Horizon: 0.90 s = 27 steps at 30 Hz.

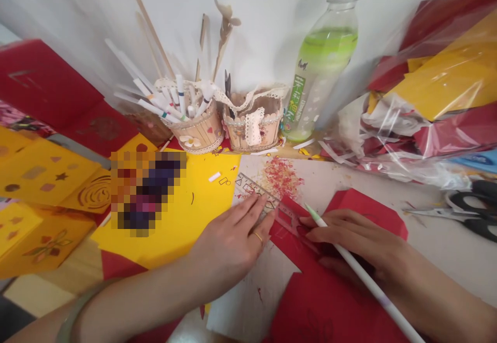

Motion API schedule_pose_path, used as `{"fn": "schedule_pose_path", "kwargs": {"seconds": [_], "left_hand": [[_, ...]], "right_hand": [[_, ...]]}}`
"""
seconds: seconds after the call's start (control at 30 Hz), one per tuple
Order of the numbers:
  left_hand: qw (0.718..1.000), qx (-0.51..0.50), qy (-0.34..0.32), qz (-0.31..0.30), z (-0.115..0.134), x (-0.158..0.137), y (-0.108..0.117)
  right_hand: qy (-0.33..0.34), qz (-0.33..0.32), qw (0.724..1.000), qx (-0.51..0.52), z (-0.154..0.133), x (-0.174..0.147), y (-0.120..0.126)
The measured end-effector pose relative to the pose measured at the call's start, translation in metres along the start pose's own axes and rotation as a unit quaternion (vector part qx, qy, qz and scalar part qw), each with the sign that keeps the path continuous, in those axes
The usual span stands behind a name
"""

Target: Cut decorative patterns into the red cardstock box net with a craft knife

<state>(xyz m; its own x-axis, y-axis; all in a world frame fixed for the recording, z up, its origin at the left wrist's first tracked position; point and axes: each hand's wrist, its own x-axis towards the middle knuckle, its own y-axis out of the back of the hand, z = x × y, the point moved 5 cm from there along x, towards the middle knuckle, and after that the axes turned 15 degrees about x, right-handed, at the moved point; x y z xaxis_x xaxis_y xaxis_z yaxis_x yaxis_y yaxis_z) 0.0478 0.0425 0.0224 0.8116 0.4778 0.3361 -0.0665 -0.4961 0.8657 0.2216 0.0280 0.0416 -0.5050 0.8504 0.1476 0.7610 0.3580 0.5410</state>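
Basically pressing clear stencil ruler (289, 217) flat with left hand (235, 237), fingers extended; pinching white pen (359, 268) near green tip in right hand (361, 237). Lies slantwise, partly over red paper (289, 244). Likely light, thin, slippery; best pinned near both ends. Note crumbs (283, 174) just behind, scissors (453, 211) off right, red folded piece (363, 205) crowding right hand.

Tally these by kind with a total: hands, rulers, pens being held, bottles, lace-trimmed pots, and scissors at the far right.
Hands: 2
Ruler: 1
Held pen: 1
Bottle: 1
Lace-trimmed pots: 2
Scissors: 1
Total: 8
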Motion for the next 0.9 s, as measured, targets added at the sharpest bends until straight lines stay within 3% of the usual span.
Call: {"fn": "schedule_pose_path", "kwargs": {"seconds": [0.4, 0.53, 0.9], "left_hand": [[0.997, 0.001, -0.022, -0.069, 0.0013, -0.003, -0.0025], [0.998, 0.001, -0.021, -0.066, 0.0035, -0.0043, -0.0038], [0.999, -0.013, -0.029, -0.043, -0.0026, -0.0008, 0.001]], "right_hand": [[-0.009, 0.005, 1.0, -0.003, 0.005, 0.0011, 0.0003], [0.021, 0.014, 1.0, -0.008, 0.0025, 0.002, 0.002], [0.01, 0.001, 1.0, 0.012, 0.0058, 0.0011, -0.0008]]}}
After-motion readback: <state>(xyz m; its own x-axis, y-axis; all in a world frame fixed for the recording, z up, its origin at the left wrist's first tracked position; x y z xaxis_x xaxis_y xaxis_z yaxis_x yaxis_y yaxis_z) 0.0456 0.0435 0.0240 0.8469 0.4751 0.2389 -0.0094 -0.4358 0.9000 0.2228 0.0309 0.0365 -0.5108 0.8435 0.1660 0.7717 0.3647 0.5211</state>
